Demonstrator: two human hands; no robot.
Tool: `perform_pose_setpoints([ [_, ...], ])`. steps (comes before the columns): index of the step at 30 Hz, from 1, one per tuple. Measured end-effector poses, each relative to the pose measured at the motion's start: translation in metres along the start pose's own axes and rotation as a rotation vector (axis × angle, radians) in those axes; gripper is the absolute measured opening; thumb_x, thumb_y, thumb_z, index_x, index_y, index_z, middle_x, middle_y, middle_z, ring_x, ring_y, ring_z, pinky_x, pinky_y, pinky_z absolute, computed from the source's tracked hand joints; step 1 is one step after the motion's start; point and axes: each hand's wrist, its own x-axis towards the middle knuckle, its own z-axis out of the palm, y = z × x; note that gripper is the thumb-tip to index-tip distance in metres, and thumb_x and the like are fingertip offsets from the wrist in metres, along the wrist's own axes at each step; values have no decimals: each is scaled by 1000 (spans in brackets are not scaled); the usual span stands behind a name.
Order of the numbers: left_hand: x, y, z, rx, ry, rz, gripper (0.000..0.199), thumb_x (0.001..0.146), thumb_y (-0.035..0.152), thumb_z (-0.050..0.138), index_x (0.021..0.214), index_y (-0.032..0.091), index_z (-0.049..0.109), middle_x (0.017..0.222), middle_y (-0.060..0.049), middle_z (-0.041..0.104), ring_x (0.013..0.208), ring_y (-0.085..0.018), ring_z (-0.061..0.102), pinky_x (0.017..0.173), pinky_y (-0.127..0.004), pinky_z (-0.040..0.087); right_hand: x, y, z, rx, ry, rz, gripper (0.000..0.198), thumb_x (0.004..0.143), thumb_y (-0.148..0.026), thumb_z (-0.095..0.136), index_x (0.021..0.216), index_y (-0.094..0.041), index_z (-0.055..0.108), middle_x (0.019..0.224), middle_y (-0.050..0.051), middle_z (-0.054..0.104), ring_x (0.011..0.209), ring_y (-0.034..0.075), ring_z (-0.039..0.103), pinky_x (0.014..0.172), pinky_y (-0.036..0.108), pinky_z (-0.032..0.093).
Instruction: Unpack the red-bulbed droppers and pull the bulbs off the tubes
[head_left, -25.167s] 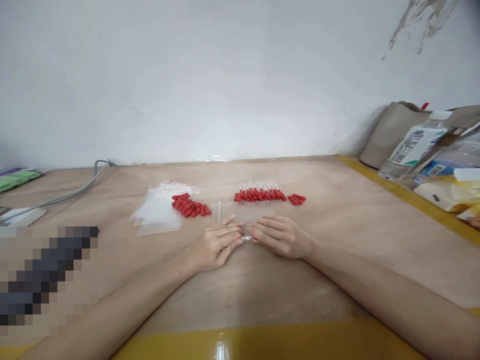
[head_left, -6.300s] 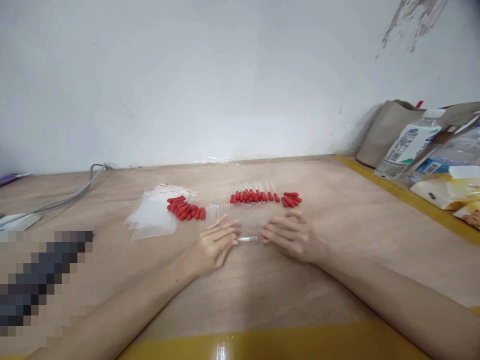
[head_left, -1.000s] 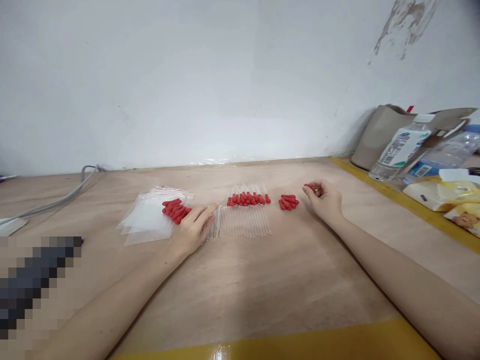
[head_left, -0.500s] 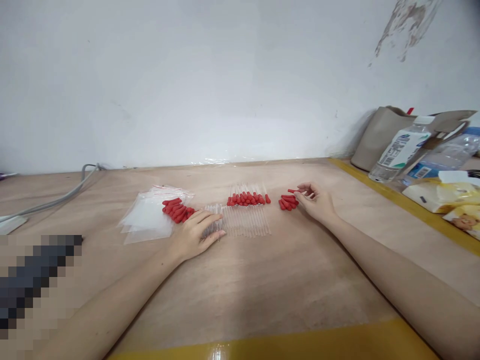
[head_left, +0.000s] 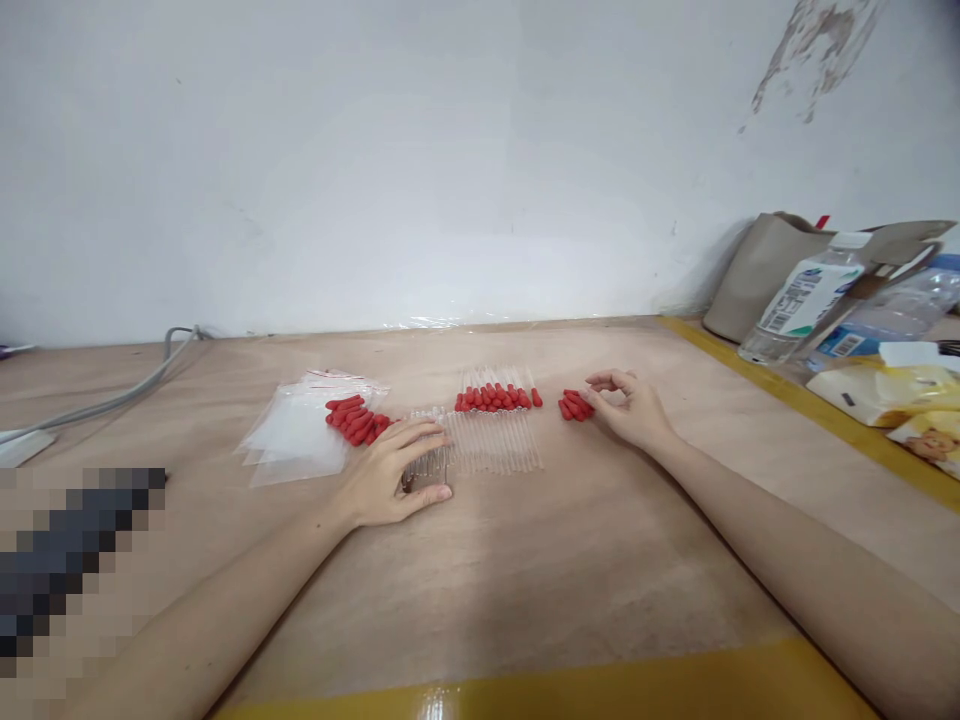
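My left hand (head_left: 386, 478) rests beside the left end of a row of clear glass dropper tubes (head_left: 495, 443), thumb and fingers apart, partly around the tubes there. Red rubber bulbs (head_left: 491, 398) cap another row of clear tubes just behind. Left of that hand, a heap of red bulbs (head_left: 352, 420) lies partly on clear plastic bags (head_left: 296, 435). At the right, my right hand (head_left: 626, 405) has its thumb tip against a small pile of red bulbs (head_left: 574, 405). A small gap shows between thumb and forefinger, and no held bulb is visible.
A clear bottle (head_left: 806, 300), a grey-brown bag (head_left: 757, 275) and a yellow-white packet (head_left: 855, 390) stand at the right beyond yellow tape (head_left: 727, 362). A grey cable (head_left: 135, 388) runs along the left. The white wall (head_left: 450, 170) rises behind the table.
The red bulb that stuck out from my right fingertips no longer shows, and those fingers have lowered slightly onto the small pile. My left thumb and fingers have spread wider.
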Motion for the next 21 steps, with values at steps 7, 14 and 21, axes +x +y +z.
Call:
perform_pose_setpoints([
  [7,3,4,1,-51,-13,-48,35,82,36,52,112,19,55,114,-8,59,107,-20,53,98,-41,38,2,-7,-2,-87,110,26,23,75,-37,51,74,-19,65,75,3,66,70,18,52,73,34,37],
  [14,3,3,4,-53,28,-80,37,81,37,54,114,21,54,121,-9,52,111,-22,50,93,-39,43,32,-63,7,-474,-362,213,25,76,-36,44,78,-25,66,84,2,66,91,23,52,81,38,27],
  [21,1,2,5,-36,60,-93,43,78,40,57,116,20,51,120,-9,51,111,-23,48,94,-39,41,67,-77,35,-540,-720,482,26,66,-35,57,50,-14,59,42,4,52,56,20,56,74,40,31],
])
